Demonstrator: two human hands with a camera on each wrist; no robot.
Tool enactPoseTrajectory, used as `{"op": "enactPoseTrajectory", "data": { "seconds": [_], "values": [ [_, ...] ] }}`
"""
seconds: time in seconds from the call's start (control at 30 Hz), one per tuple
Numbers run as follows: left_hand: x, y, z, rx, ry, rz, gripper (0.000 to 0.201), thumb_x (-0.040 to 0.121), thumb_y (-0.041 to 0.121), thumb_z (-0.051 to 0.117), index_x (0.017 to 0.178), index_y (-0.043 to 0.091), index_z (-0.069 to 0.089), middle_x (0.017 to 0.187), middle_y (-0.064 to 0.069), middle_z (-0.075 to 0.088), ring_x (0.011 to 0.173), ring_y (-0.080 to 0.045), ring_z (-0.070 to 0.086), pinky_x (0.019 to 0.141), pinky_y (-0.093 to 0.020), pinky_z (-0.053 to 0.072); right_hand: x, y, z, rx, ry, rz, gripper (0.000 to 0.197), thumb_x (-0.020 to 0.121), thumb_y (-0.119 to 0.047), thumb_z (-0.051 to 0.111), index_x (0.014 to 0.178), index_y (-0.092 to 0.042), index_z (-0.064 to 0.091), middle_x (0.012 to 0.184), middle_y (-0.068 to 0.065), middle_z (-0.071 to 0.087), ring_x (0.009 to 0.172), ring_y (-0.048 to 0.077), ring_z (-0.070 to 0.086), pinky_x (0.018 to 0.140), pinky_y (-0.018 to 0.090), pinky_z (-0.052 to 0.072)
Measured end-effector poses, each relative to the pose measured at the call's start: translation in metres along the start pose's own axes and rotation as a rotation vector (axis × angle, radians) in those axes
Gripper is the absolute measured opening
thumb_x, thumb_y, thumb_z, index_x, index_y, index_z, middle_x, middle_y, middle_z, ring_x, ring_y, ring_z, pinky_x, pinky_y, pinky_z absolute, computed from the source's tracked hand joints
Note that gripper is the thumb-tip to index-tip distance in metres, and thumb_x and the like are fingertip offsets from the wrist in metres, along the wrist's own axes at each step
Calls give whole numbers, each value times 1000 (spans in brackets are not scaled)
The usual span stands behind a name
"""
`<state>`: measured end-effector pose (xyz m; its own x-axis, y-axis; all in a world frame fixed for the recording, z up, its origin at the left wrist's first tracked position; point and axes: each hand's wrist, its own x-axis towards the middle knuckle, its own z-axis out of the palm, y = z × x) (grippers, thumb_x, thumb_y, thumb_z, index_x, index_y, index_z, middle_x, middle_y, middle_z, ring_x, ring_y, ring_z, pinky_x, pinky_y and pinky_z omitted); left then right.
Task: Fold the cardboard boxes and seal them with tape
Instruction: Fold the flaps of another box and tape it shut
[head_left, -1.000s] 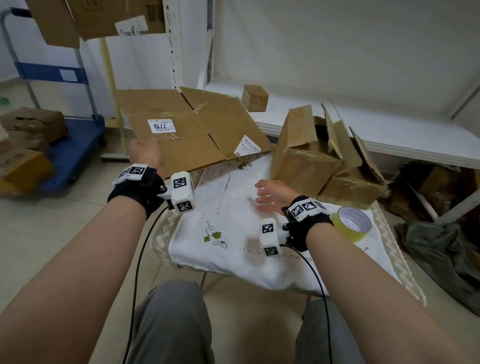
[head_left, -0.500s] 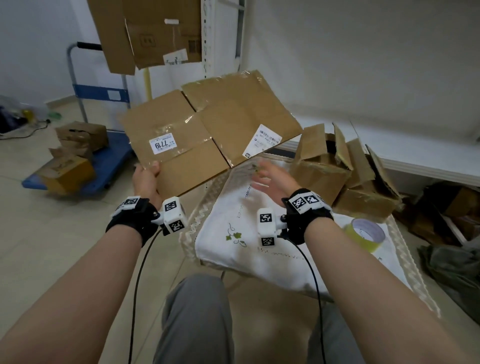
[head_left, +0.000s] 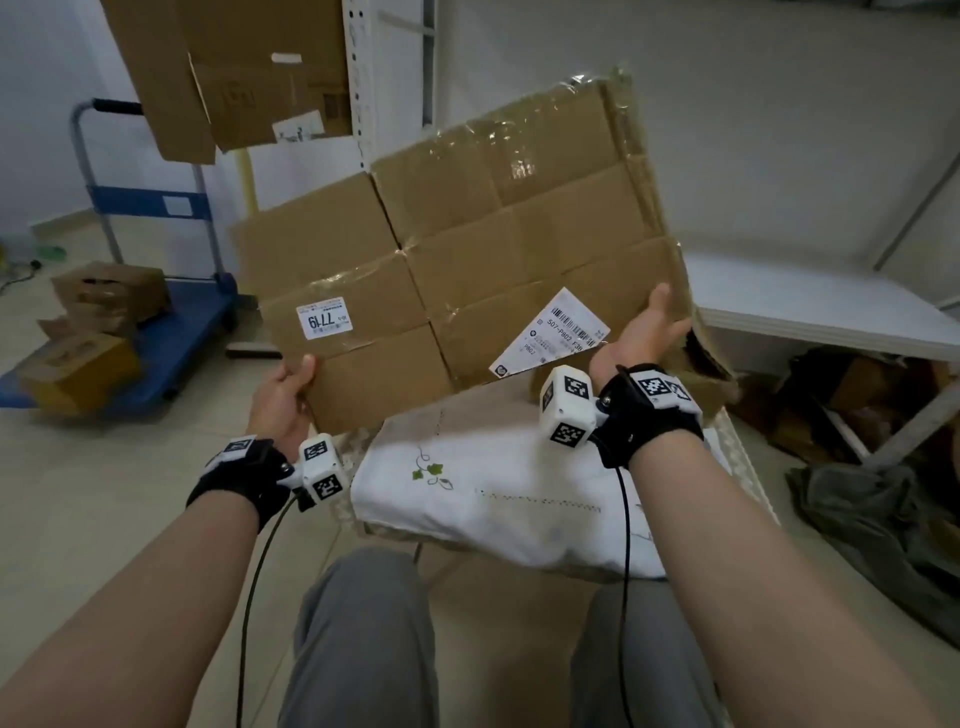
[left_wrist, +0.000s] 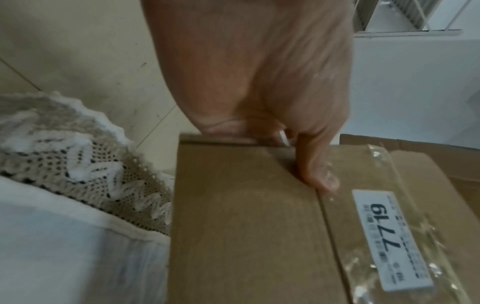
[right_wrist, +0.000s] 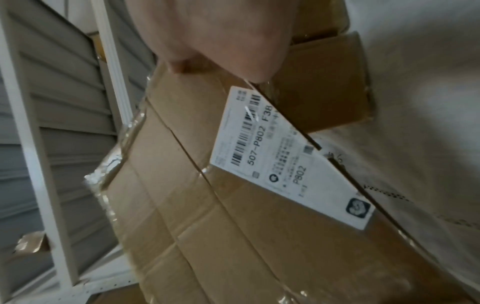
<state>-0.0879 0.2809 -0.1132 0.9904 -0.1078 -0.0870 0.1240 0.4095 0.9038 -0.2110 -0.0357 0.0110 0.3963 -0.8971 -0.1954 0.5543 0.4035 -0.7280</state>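
I am in a storeroom or packing room, by the look of it. A blue platform trolley (head_left: 171, 332) stands on the pale tiled floor (head_left: 104, 493) with small cardboard boxes (head_left: 78, 332) heaped on it. White metal shelving (head_left: 831, 306) runs along the plain wall, with more crumpled cardboard (head_left: 862, 395) stuffed beneath. My worktop (head_left: 519, 499) wears a white embroidered cloth. Flattened cartons (head_left: 234, 67) hang overhead by a perforated upright (head_left: 358, 78).

1. Bare forearms, no sleeves; black wrist straps (head_left: 244, 475) carry white marker tags.
2. White camera cubes (head_left: 566, 404) on both wrists, black cables trailing.
3. Grey trousers (head_left: 363, 644).
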Motion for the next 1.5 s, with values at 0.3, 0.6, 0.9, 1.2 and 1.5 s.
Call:
{"op": "enactPoseTrajectory", "data": {
  "seconds": [0.3, 0.6, 0.9, 1.2, 1.5],
  "values": [
    [5, 3, 33, -57, 41, -22, 52, 93, 46, 62, 139, 24, 53, 126, -1, 69, 118, -26, 64, 93, -56, 52, 29, -5, -54, -239, 162, -82, 20, 92, -52, 57, 94, -32, 60, 107, 0, 67, 105, 25, 64, 98, 46, 54],
    [23, -7, 45, -6, 48, -14, 42, 80, 38, 69, 118, 22, 67, 122, -7, 71, 122, -33, 61, 98, -58, 49, 55, 2, -82, -339, 192, 31, 71, 62, -75, 46, 112, -30, 69, 132, 6, 58, 110, 30, 61, 97, 49, 53],
    [20, -3, 69, 116, 108, 35, 121, 54, 73, 84, 150, 18, 34, 140, -2, 56, 123, -21, 58, 102, -45, 50, 42, -1, -93, -361, 197, 92, 73, 64, -76, 44, 112, -23, 63, 136, 6, 54, 114, 32, 60, 98, 50, 53],
    [15, -8, 83, 194, 75, 84, 120, 54, 88, 71, 147, 21, 36, 146, -3, 51, 132, -21, 51, 113, -46, 37, 36, 6, -91, -401, 167, 76, 45, 91, -62, 42, 83, -19, 54, 103, 6, 64, 102, 29, 60, 92, 42, 52],
    [10, -4, 89, 106, -32, 91, 91, 67, 93, 53, 133, 31, 51, 130, -3, 65, 120, -22, 62, 105, -50, 45, 31, 18, -87, -575, 99, 2, 52, 96, -59, 39, 73, -15, 56, 82, 3, 61, 90, 28, 59, 88, 42, 50]
  ]
}}
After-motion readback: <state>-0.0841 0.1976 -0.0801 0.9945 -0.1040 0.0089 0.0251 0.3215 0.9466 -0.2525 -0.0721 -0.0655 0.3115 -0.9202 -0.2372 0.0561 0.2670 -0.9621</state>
